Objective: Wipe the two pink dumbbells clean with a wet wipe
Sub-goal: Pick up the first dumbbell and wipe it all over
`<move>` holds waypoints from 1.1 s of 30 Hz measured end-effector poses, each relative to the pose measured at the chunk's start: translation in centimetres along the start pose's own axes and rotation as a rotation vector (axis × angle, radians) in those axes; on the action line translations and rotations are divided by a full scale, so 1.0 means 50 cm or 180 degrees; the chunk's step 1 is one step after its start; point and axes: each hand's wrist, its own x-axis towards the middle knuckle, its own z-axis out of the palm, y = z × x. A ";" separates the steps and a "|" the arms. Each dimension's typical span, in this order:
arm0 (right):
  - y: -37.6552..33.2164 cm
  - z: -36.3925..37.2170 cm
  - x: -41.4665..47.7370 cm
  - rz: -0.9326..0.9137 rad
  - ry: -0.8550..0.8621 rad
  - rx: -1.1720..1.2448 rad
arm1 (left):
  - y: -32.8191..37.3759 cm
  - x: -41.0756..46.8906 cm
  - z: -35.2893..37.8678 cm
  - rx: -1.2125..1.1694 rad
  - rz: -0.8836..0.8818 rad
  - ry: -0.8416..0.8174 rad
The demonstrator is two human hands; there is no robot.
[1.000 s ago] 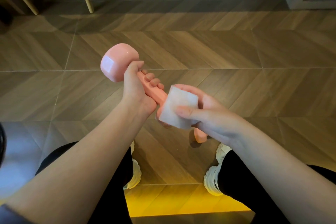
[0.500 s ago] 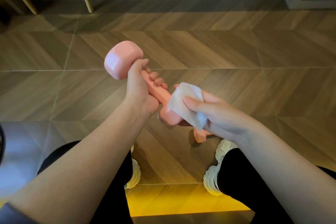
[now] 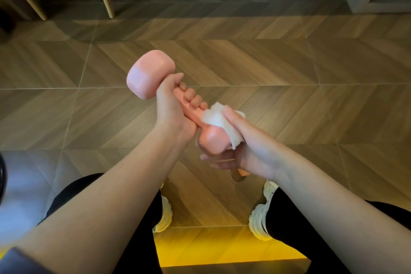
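My left hand (image 3: 171, 107) is wrapped tight round the grip of the pink dumbbell (image 3: 151, 73), thumb up vs the far head. It holds the thing tilted in mid-air, far head up-left, near head low twd me, so the near end is free to get at. My right hand (image 3: 251, 151) curls round that near head w/ the wet wipe (image 3: 219, 118) bunched under thumb & fingers, pressed on the head's top and side. Fingers cup it from below, a bit blurred. I'd say step = wiping the near head, dumbbell 1 of 2. The 2nd dumbbell (image 3: 243, 172) lies on the wood floor (image 3: 289, 95) just ahead of my right shoe (image 3: 260, 222), mostly hidden under my right wrist. Can't tell if it's been wiped.
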 end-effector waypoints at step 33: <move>0.015 0.011 0.008 -0.0698 0.0559 -0.0472 | 0.005 0.008 -0.009 -0.0015 -0.0221 0.0336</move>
